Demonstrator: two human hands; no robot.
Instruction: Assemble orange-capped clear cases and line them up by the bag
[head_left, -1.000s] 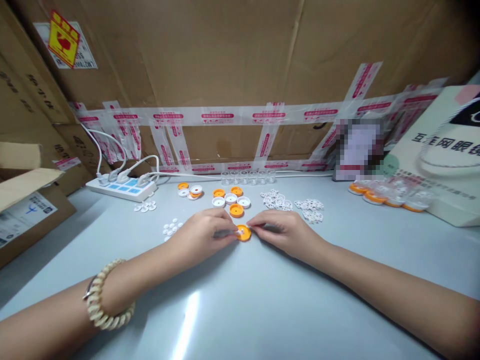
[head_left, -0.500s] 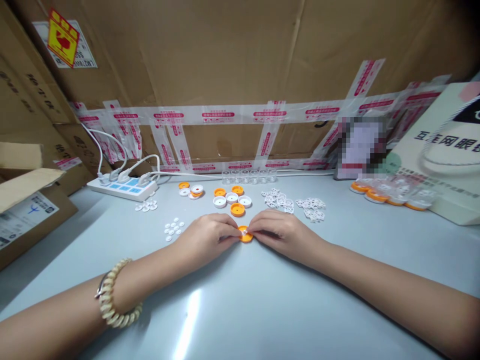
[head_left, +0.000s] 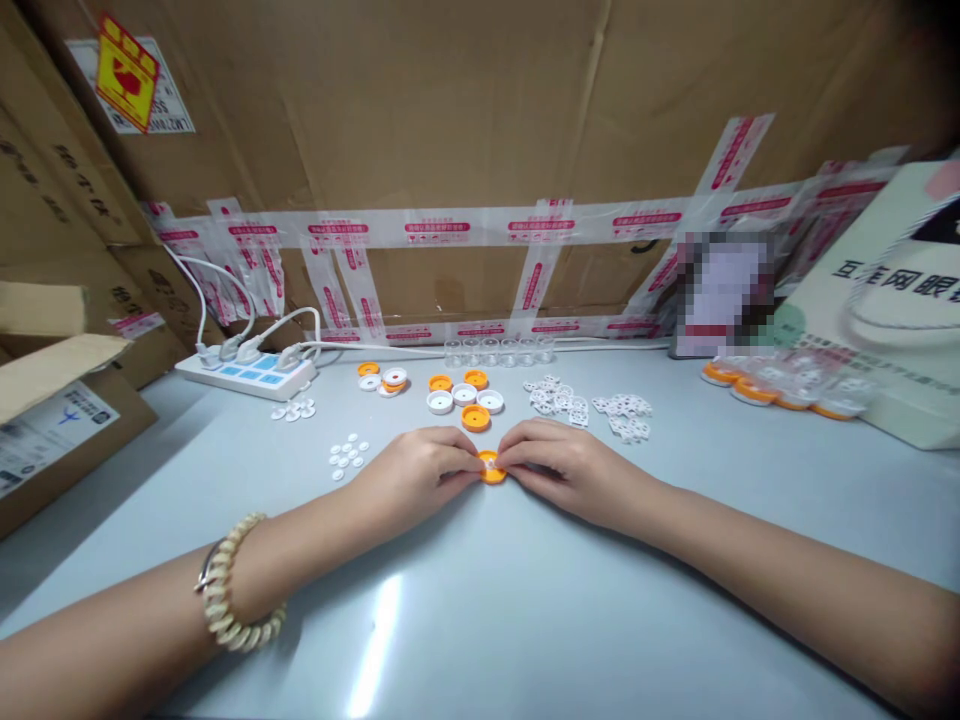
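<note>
Orange plastic cap [head_left: 493, 479] lies on the surface [head_left: 525, 610], well in from its far edge, between your hands. Small white piece [head_left: 490, 463] sits within the cap, near its middle. Your left hand [head_left: 420, 465]: thumb and index drawn together, pinching at the cap's left side. Your right hand [head_left: 574, 470]: same pinch, at the right side. Cannot tell whether your fingertips have the rim alone or reach the white piece too. Coiled bracelet [head_left: 232, 605] on your left wrist.

Just beyond the cap, toward the far edge: three orange caps [head_left: 475, 420] and three white caps [head_left: 464, 395], grouped close. Smaller cluster of caps [head_left: 393, 382] left of these. Small white discs [head_left: 343, 463] near your left hand; more discs [head_left: 291, 418] beside the power strip [head_left: 232, 377], by the far left corner. Clear cylinders [head_left: 491, 352] in a row along the far edge. White perforated pieces [head_left: 555, 398] in two piles beyond your right hand. Clear-topped orange pieces [head_left: 754, 391] toward the far right corner, near a paper bag [head_left: 885, 380].
</note>
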